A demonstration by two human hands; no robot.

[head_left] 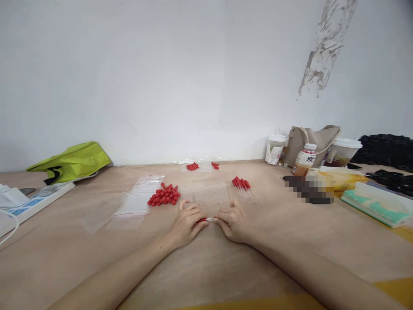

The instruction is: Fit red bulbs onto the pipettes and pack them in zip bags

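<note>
My left hand is closed, with thumb and finger pinching a red rubber dropper bulb. From its open end a clear glass dropper tube runs across to my right hand, which is closed on it; most of the tube is hidden by the fingers. How deep the tube sits in the bulb I cannot tell. Beyond my left hand lies a heap of red bulbs. Several bare glass tubes lie in a row behind both hands. Assembled droppers with red bulbs are grouped beyond my right hand.
Clear zip bags lie left of the bulb heap. More bagged red bulbs are by the wall. A power strip and green bag are at left; a bottle, cups and tissue pack at right.
</note>
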